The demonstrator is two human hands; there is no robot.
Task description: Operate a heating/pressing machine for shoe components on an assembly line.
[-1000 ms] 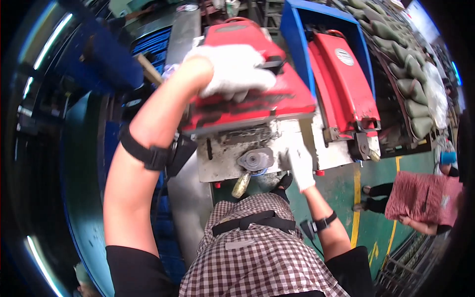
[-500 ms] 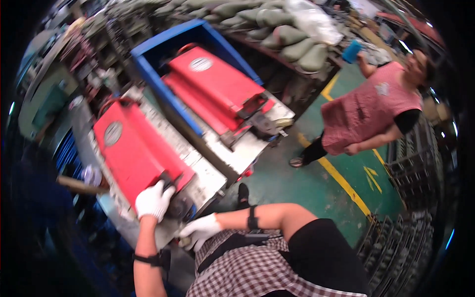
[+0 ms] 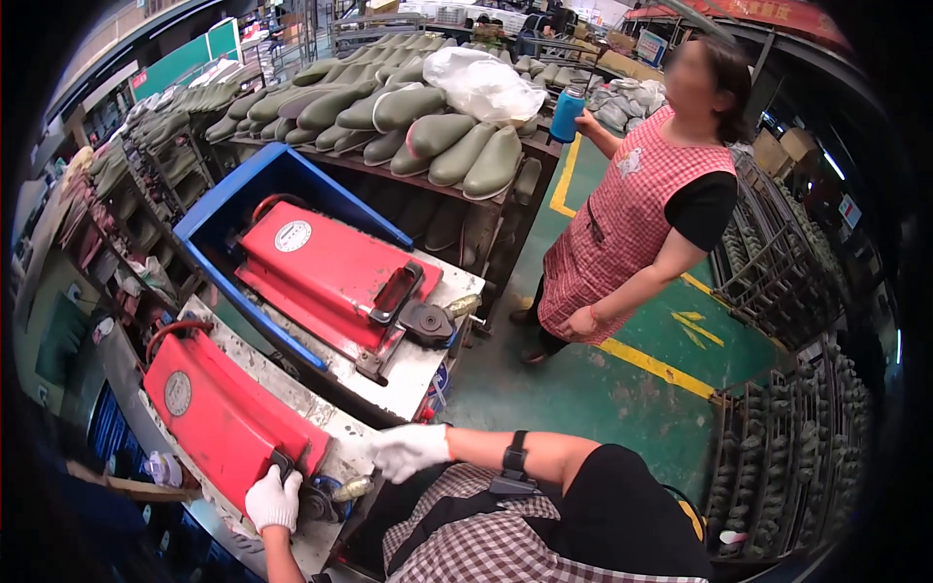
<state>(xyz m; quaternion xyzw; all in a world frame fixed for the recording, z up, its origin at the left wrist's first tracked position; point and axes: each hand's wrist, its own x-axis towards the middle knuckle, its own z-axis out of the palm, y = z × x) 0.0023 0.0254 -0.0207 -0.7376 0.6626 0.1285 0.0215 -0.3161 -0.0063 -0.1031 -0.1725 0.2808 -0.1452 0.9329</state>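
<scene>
My left hand (image 3: pixel 273 498), in a white knit glove, is closed on the black handle (image 3: pixel 283 461) at the near end of a red machine cover (image 3: pixel 216 408). My right hand (image 3: pixel 410 452), also gloved, is in the air over the machine's front corner, its fingers stretched toward the left and slightly blurred. Nothing shows in it. Just below it, a worn yellowish knob (image 3: pixel 353 488) sticks out beside a dark round part (image 3: pixel 316 502). A second red machine (image 3: pixel 330 262) of the same shape stands farther back, untouched.
A blue bin (image 3: pixel 209 209) surrounds the back machine. Behind it, a rack holds several green boots (image 3: pixel 442 136) under clear plastic (image 3: pixel 481 83). At the right a person in a red checked apron (image 3: pixel 622 214) holds a blue bottle (image 3: pixel 567 115). Metal racks (image 3: pixel 777 457) stand at the far right.
My right hand has come off the knob area and risen. My left hand stays on the handle. The view has shifted, and the other person has turned their head away.
</scene>
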